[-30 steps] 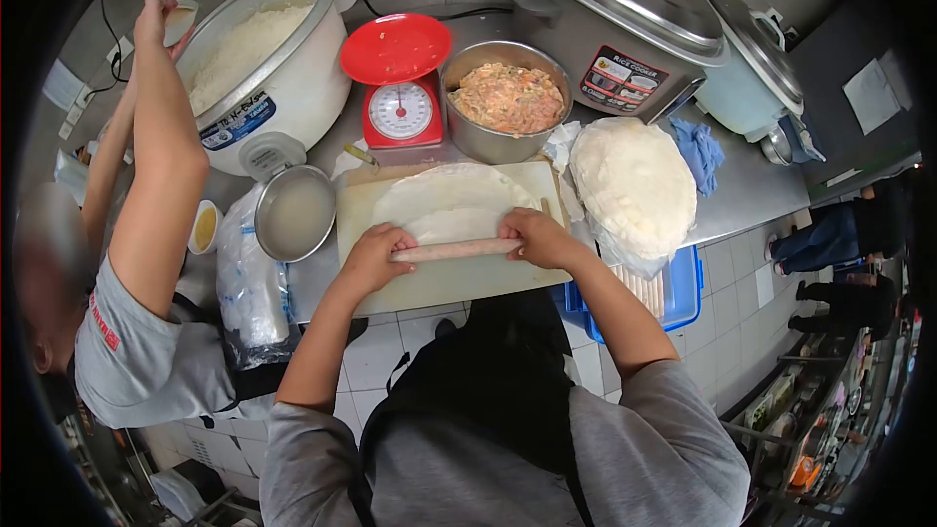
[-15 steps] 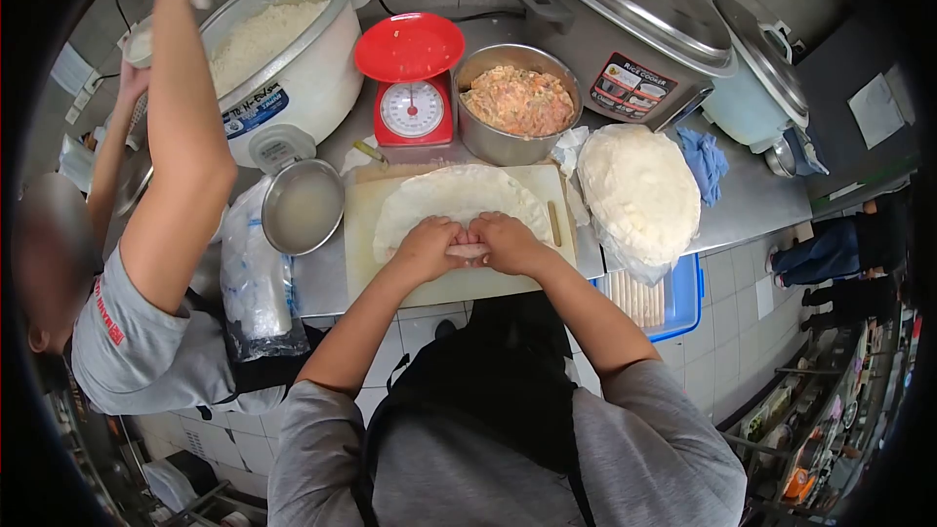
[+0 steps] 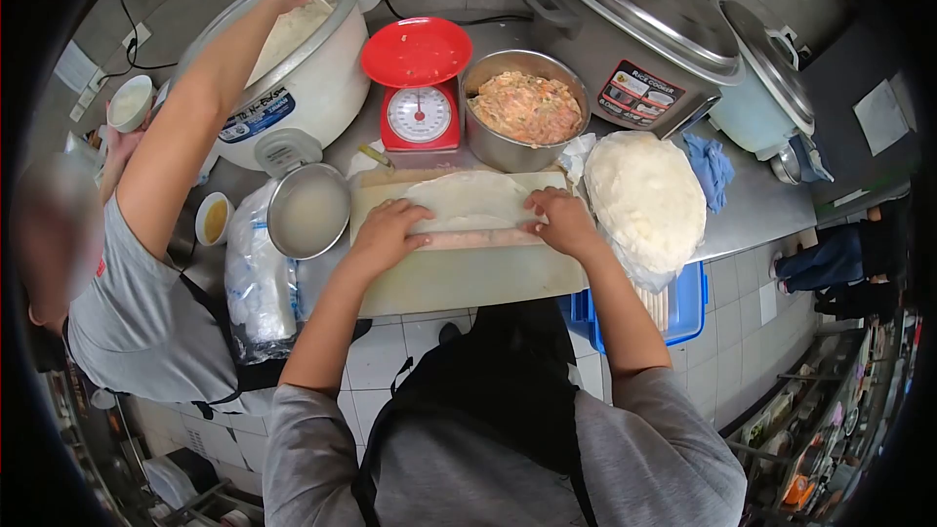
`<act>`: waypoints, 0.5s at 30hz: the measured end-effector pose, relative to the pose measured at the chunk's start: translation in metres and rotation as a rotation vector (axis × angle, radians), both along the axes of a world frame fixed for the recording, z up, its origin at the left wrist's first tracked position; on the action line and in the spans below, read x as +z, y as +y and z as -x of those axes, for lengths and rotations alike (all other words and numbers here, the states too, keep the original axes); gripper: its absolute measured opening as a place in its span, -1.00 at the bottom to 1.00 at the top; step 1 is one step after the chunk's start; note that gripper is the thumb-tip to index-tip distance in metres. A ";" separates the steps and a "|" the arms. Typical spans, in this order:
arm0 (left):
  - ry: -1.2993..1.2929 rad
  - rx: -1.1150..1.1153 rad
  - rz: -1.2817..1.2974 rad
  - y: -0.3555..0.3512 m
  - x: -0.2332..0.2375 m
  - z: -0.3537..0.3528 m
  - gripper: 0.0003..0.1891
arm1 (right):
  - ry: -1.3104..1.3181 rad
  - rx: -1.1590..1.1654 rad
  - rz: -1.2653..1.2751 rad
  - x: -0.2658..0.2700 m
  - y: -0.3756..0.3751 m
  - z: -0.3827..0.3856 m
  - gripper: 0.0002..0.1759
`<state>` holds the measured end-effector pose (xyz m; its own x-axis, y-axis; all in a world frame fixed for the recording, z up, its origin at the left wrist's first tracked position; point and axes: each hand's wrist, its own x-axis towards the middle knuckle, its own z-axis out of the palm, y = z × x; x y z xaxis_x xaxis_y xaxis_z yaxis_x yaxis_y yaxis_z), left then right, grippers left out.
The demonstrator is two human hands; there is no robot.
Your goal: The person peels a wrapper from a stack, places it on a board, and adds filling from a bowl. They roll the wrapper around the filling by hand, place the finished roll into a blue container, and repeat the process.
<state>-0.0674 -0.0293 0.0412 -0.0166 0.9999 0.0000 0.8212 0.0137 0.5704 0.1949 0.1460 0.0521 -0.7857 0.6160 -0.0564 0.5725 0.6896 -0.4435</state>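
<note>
A long, partly rolled spring roll [image 3: 473,238] lies across the cutting board [image 3: 439,283]. Behind it the rest of the thin white wrapper [image 3: 467,197] spreads flat. My left hand [image 3: 388,232] grips the roll's left end, fingers over the wrapper edge and thumb at the near side. At the right end, my right hand [image 3: 564,222] holds the roll with bent fingers. A steel bowl of orange-pink minced filling [image 3: 520,105] stands behind the board. To the right lies a stack of round wrappers [image 3: 645,190] on plastic.
A red scale [image 3: 420,117] and rice cookers [image 3: 639,49] line the back. Left of the board sits a pan of cloudy liquid [image 3: 309,210]. A blue tray [image 3: 691,303] stands below right. A co-worker [image 3: 146,293] reaches into the white cooker [image 3: 312,88], holding a small bowl [image 3: 130,103].
My hands have moved apart from the middle to the two ends of the roll. The filling is now covered by wrapper. The co-worker's raised arm has lowered toward the white cooker.
</note>
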 end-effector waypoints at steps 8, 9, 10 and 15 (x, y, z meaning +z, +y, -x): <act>0.159 -0.070 -0.128 -0.048 -0.024 -0.084 -0.26 | 0.147 0.315 -0.211 -0.020 -0.095 -0.015 -0.34; 0.151 -0.039 -0.110 -0.052 -0.022 -0.089 -0.23 | 0.133 0.315 -0.195 -0.021 -0.100 -0.019 -0.30; 0.176 -0.039 -0.107 -0.051 -0.026 -0.089 -0.21 | 0.118 0.314 -0.176 -0.022 -0.102 -0.019 -0.25; 0.259 0.018 -0.120 0.014 -0.034 -0.052 -0.18 | 0.053 0.256 -0.309 -0.035 -0.046 0.030 -0.21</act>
<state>-0.0152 -0.0150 0.0071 -0.0189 0.9920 0.1248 0.9399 -0.0250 0.3404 0.1644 0.1002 0.0167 -0.9129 0.3815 0.1451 0.3468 0.9124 -0.2174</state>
